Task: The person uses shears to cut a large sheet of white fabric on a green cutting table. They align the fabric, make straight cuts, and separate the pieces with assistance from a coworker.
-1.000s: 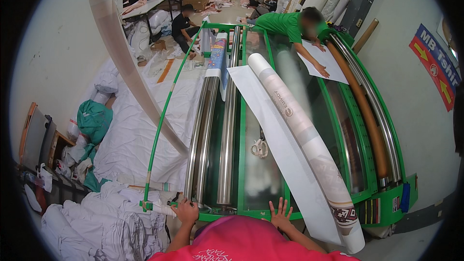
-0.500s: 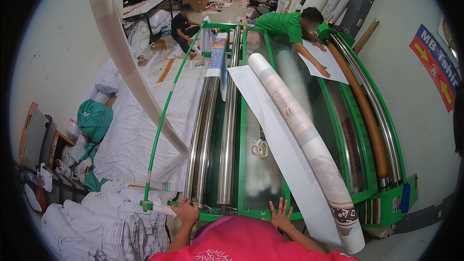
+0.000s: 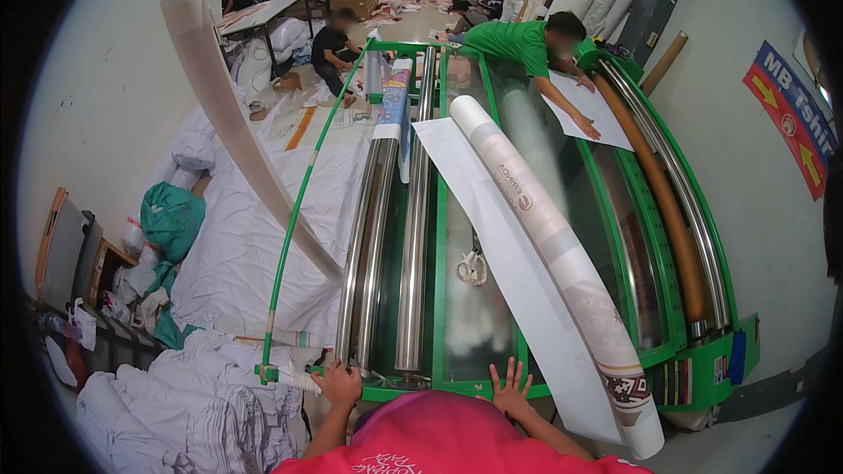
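Note:
My left hand rests on the near edge of a green-framed roller machine, by the ends of the shiny metal rollers. Its fingers are bent but apart, with nothing seen in them. Farther right on that edge, my right hand lies flat with its fingers spread. A pair of scissors with pale handles lies on the dark panel beyond it. To its right, a thick roll of printed paper lies slantwise across the machine, a loose white flap hanging from its left side.
A co-worker in green leans over a white sheet at the far right. Printed fabric covers the rollers' far part. Left stand a green rod, a long curved sheet and piled white cloth. A brown roller runs along the right.
My hands, the paper roll and the scissors stay where they were. Only the co-worker in green shifts slightly over the white sheet.

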### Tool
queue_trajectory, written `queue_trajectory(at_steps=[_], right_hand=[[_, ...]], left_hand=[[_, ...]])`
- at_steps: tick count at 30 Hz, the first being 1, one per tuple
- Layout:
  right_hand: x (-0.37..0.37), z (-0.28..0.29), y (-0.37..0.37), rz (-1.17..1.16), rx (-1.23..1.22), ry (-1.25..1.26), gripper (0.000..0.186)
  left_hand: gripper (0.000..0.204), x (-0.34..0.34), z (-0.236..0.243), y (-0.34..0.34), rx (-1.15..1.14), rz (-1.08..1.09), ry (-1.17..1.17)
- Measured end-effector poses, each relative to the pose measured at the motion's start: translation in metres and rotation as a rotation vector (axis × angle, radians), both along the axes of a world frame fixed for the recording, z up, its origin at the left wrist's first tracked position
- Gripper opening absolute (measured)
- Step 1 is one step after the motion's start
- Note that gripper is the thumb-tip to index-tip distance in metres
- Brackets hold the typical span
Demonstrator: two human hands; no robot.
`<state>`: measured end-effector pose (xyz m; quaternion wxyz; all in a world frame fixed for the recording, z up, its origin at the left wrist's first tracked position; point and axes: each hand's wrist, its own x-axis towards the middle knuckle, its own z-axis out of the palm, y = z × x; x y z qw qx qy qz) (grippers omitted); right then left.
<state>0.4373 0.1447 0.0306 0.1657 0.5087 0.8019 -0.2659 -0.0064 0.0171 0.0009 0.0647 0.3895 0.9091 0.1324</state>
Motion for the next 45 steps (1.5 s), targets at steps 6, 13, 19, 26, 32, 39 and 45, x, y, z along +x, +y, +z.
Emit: queue_trajectory(at_steps=[6,13,19,26,32,39,45], right_hand=[[-0.001,0.005,0.001,-0.004,-0.014,-0.002,0.115],[0.000,0.000,0.000,0.000,0.008,0.011,0.115],[0.000,0.003,-0.001,-0.011,0.008,0.026,0.115],[-0.001,0.003,0.000,-0.014,-0.009,0.019,0.116],[0.000,0.000,-0.001,-0.012,0.005,0.008,0.117],[0.000,0.001,0.000,-0.010,0.003,0.008,0.117],[-0.001,-0.001,0.001,-0.009,-0.005,-0.005,0.117]], left_hand=[[0.037,0.000,0.001,0.001,-0.011,0.002,-0.004],[0.039,-0.002,-0.003,-0.002,-0.005,-0.006,-0.004],[0.038,0.000,0.001,0.001,0.001,-0.013,0.011],[0.037,-0.002,-0.002,-0.001,0.004,-0.012,0.017],[0.037,-0.001,0.000,0.000,-0.010,-0.006,0.021],[0.038,0.001,0.006,0.001,-0.030,0.002,-0.002],[0.038,-0.001,-0.004,0.000,-0.016,-0.004,0.024]])
